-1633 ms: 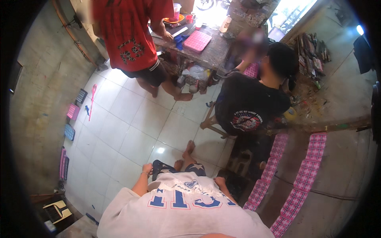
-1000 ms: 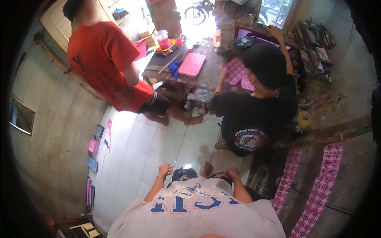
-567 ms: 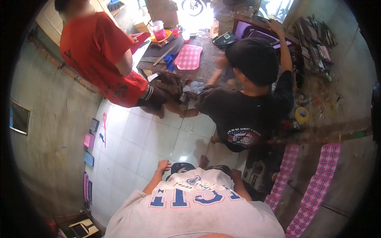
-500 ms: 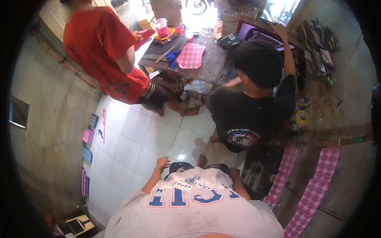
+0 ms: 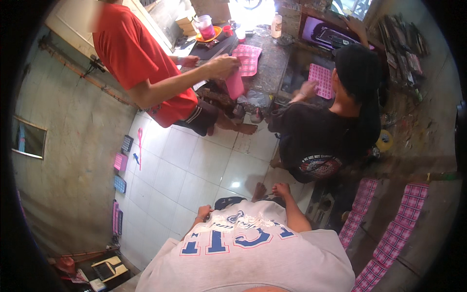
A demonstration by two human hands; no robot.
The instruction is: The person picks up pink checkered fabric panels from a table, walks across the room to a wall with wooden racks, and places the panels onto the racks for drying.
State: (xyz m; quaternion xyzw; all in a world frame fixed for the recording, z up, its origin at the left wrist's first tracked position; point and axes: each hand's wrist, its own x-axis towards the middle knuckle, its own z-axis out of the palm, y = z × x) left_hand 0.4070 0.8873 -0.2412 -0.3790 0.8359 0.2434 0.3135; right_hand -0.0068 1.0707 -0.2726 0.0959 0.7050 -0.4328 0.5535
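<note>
My left hand (image 5: 205,210) hangs beside my dark shorts at the left, its fingers loosely curled with nothing seen in them. My right hand (image 5: 281,190) is held forward at the right of the shorts, closed in a loose fist around nothing visible. Neither hand touches the work things. Ahead, a person in a red shirt (image 5: 138,58) holds a plain pink sheet (image 5: 235,86) at the table edge. A person in a black shirt and cap (image 5: 321,131) reaches one hand toward a pink checked panel (image 5: 320,79) on the bench.
On the dark table (image 5: 272,65) lie a pink plaid piece (image 5: 249,58), a cup of pink liquid (image 5: 206,29) and a bottle (image 5: 276,25). Small checked pieces (image 5: 120,161) line the left wall on the tiled floor (image 5: 194,165). Pink plaid strips (image 5: 396,233) run along the right.
My right hand has come forward from my side, and my left has drawn back. The red-shirted person has swung the pink sheet to the right. The pink checked panel has come into view.
</note>
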